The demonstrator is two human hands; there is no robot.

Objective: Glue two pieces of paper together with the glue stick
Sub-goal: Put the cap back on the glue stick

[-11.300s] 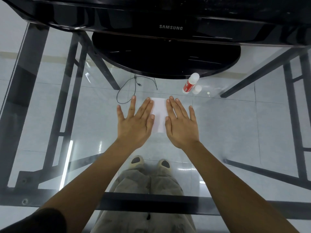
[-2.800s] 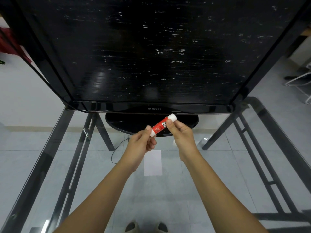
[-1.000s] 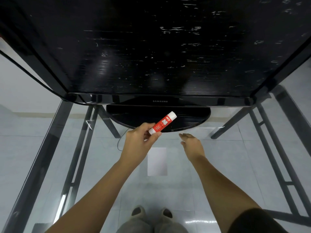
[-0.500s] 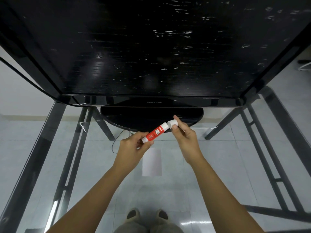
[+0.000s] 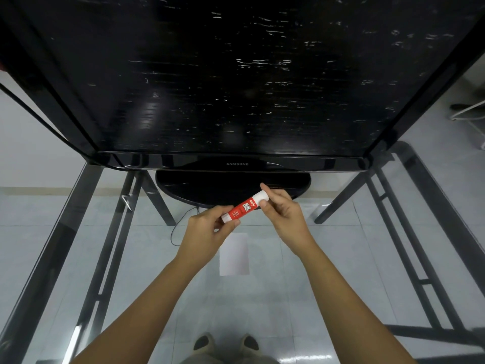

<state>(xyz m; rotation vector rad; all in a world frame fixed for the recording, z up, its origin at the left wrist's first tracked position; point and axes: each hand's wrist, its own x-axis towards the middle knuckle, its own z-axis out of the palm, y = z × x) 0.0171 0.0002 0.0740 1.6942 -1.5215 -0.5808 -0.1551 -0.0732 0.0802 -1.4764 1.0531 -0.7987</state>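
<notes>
Left hand (image 5: 207,227) pinches the glue stick (image 5: 244,207) by its base and right hand (image 5: 283,211) fingers pinch the white cap (image 5: 262,197), up above the paper (image 5: 234,254) on the glass counter (image 5: 328,258). Tug crooked and I'd bet the stick slips and drops onto the paper.

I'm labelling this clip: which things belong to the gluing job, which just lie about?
Job: glue stick, gripped by the left hand, right hand pinching its white cap; paper on the glass table.
Lying about: monitor; black cable.
</notes>
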